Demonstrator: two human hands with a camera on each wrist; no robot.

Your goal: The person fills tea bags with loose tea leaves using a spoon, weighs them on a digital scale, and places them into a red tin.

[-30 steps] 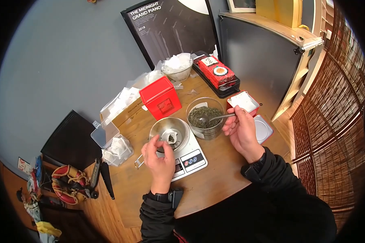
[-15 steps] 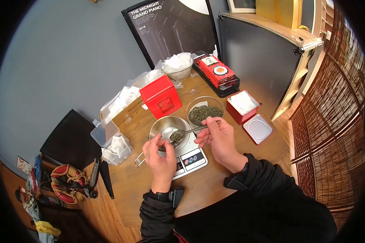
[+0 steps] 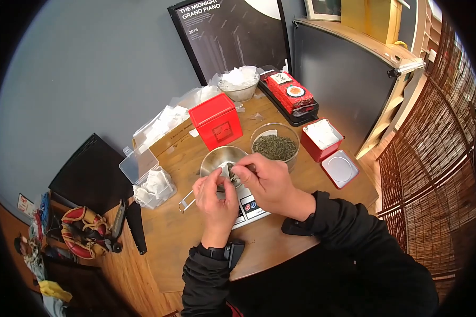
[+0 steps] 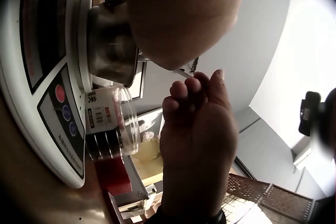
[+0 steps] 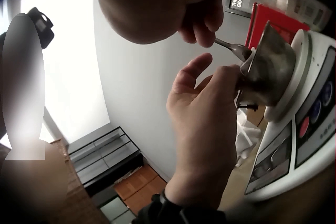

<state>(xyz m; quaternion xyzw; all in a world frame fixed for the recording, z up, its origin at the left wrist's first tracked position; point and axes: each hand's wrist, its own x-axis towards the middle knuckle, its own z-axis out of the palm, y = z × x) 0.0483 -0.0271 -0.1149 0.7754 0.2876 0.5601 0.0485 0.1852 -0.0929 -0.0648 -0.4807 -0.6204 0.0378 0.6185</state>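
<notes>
My left hand (image 3: 214, 203) pinches a small white tea bag (image 3: 225, 169) at the mouth of a steel pot (image 3: 211, 157). The pot, with a wire handle, sits on a white kitchen scale (image 4: 71, 90). My right hand (image 3: 269, 182) grips a metal spoon (image 5: 234, 50) by its handle, its bowl end down at the bag over the pot's rim. In the head view the right fingers cover most of the spoon. Dark green tea leaves (image 3: 275, 148) fill the lower part of a clear round container (image 3: 293, 159) just beyond the right hand.
Behind the pot stands a red tin (image 3: 215, 121). On the right, an open red tin (image 3: 322, 136) with white contents has its lid (image 3: 340, 169) lying beside it. White pouches fill a plastic box (image 3: 153, 191) at left and a glass bowl (image 3: 243, 94) at the back.
My right hand has carried the spoon from the leaf container leftward to the tea bag, leaves on it midway, and turned over there. The left hand keeps its place at the pot.
</notes>
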